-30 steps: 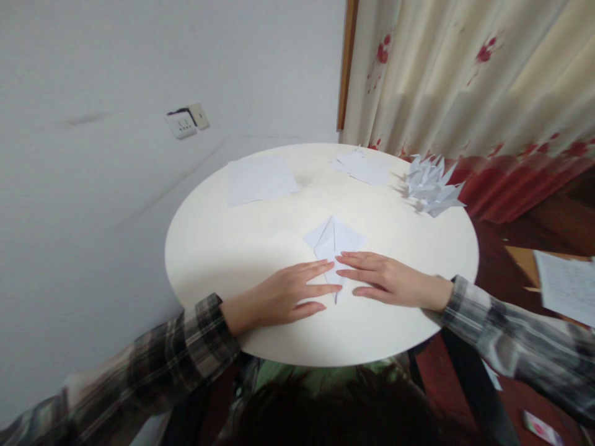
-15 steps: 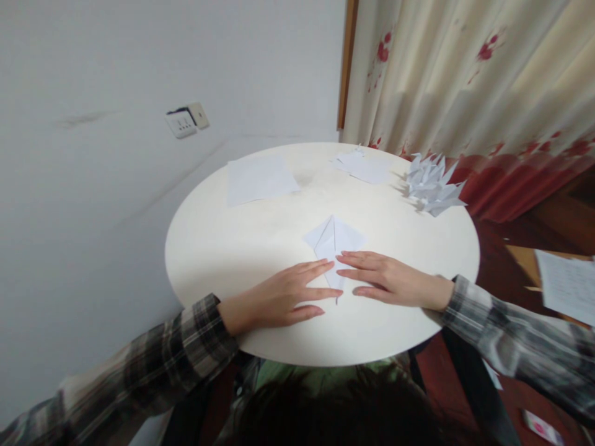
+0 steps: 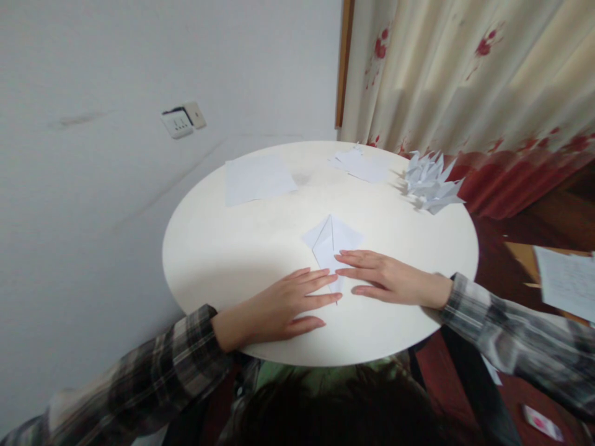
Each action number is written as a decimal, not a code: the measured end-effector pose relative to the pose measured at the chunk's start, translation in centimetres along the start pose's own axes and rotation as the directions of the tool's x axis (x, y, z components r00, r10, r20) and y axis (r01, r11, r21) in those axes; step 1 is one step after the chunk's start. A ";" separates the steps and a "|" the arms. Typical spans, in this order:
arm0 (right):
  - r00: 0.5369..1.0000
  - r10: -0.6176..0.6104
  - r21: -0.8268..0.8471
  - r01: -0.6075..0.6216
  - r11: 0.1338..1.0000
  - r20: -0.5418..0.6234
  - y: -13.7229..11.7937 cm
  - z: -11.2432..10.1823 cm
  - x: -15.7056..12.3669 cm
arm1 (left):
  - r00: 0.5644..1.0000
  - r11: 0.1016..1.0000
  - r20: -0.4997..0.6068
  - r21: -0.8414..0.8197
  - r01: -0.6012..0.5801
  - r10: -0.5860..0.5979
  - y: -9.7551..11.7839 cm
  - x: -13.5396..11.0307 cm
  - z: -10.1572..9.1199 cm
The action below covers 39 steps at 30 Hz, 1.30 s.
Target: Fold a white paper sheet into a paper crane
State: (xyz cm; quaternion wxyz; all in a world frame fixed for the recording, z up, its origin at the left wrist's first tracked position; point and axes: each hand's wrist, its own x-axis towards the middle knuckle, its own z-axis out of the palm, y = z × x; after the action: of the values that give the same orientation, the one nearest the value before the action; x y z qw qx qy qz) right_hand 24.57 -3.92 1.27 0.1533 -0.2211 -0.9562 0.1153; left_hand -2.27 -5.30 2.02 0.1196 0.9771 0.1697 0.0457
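A partly folded white paper (image 3: 332,238), kite-shaped with its point towards me, lies near the middle of the round white table (image 3: 223,248). My left hand (image 3: 283,306) lies flat with fingers stretched out, its fingertips on the paper's lower left edge. My right hand (image 3: 383,279) also lies flat and open, its fingers pressing the paper's lower right part. Both wrists wear plaid sleeves.
A flat white sheet (image 3: 258,178) lies at the back left of the table, more paper pieces (image 3: 360,164) at the back. A pile of folded paper cranes (image 3: 430,183) sits at the right rim. A flowered curtain (image 3: 465,80) hangs behind; a wall socket (image 3: 179,121) is left.
My left hand has slid a little towards me along the paper's edge. The right hand and the paper have stayed where they were.
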 end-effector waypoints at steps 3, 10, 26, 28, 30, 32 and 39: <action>1.000 -0.004 0.002 0.004 1.000 0.007 0.1 0.0 0.0 | 1.000 1.000 -0.002 0.005 -0.007 0.007 0.0 -0.1 0.0; 1.000 -0.010 0.003 0.010 1.000 -0.006 0.2 0.1 -0.1 | 1.000 1.000 -0.014 0.019 -0.014 0.014 -0.1 -0.1 0.1; 1.000 -0.007 0.001 0.007 1.000 0.004 0.3 0.1 0.0 | 1.000 0.999 -0.028 -0.037 -0.010 0.009 0.0 -0.1 -0.1; 1.000 -0.006 0.000 0.006 1.000 0.011 0.3 0.1 0.0 | 1.000 0.999 -0.025 -0.041 -0.006 0.005 0.0 -0.1 -0.1; 1.000 -0.007 0.003 0.007 1.000 0.008 0.3 0.1 0.0 | 1.000 0.999 -0.030 -0.053 -0.004 0.002 0.0 -0.1 -0.1; 1.000 -0.006 0.014 0.006 1.000 -0.008 0.2 0.1 0.0 | 0.999 0.998 -0.034 -0.063 -0.005 0.003 0.0 -0.2 -0.1; 1.000 -0.015 0.025 0.016 1.000 -0.023 0.3 0.2 -0.1 | 1.000 0.997 -0.009 -0.077 -0.028 0.027 -0.3 -0.2 -0.3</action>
State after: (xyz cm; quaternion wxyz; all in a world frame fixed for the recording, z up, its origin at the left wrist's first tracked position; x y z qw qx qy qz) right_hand 24.68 -3.78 0.98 0.1679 -0.2131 -0.9545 0.1238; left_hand -2.60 -5.03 2.18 0.1560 0.9738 0.1548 0.0580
